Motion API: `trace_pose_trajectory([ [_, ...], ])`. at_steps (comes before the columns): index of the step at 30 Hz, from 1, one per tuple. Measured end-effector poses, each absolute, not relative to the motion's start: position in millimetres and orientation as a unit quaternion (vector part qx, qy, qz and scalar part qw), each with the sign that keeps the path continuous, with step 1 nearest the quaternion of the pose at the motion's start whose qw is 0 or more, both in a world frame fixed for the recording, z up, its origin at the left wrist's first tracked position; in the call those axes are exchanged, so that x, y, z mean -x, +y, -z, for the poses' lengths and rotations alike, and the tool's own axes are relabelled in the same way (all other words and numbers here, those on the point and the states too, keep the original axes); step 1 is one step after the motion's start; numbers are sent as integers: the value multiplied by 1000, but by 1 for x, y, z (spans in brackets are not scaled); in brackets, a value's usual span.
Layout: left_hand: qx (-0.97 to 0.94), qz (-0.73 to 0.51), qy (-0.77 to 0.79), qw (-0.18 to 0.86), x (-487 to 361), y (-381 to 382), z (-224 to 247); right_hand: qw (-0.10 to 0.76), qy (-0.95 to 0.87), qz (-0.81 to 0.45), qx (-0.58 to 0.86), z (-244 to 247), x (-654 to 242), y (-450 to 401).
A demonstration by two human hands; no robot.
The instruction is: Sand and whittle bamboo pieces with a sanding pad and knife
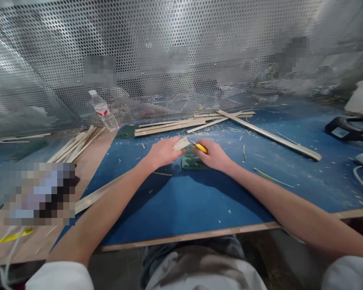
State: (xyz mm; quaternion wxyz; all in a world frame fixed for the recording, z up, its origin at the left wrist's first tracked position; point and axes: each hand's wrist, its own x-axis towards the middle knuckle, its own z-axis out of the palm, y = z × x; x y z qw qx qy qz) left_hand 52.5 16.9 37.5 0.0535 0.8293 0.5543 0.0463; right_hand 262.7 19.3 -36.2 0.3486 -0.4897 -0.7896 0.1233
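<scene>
Head view: left hand had its grip closed on a wooden strip, its end by a green pad on the blue worktop. Right hand grasped a yellow-handled knife, blade at that end; contact unclear.

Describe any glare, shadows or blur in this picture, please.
Head view: bright glare streaks the perforated metal panel; head view: soft shadows fall on the blue surface below the left hand and right hand; head view: the panel's upper right looks smeared, and pixelation covers several patches.
</scene>
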Motion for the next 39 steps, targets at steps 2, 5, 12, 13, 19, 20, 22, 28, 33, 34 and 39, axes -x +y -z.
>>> trace_pose_trajectory([
  [2, -815, -35, 576, 50, -51, 18, -39, 298, -816, -100, 486, 37, -259, 14],
  [5, -804, -29, 592, 51, -47, 21, -39, 206, -843, -58, 493, 37, -260, 6],
  [12, -812, -28, 581, 42, -41, 30, -31, 111, -855, 0, 506, 37, -264, 6],
  [13, -812, -30, 581, 45, -41, 30, -30, 109, -850, 8, 515, 37, -266, 9],
  [19, -817, -40, 573, 57, -48, 26, -28, 158, -775, 20, 611, 30, -290, 29],
  [20, -818, -40, 572, 54, -49, 26, -27, 184, -765, 11, 617, 29, -291, 29],
  [22, -820, -41, 569, 49, -49, 25, -29, 246, -759, -10, 603, 26, -288, 26],
  [28, -831, -76, 545, 83, -47, 23, -39, 347, -810, -61, 468, 28, -263, 7],
  [33, -832, -131, 528, 107, -46, 20, -43, 332, -839, -69, 426, 36, -258, 6],
  [34, -833, -140, 524, 111, -46, 19, -43, 331, -838, -72, 427, 37, -258, 7],
  [39, -823, -157, 531, 130, -47, 20, -43, 297, -837, -94, 450, 39, -258, 7],
])
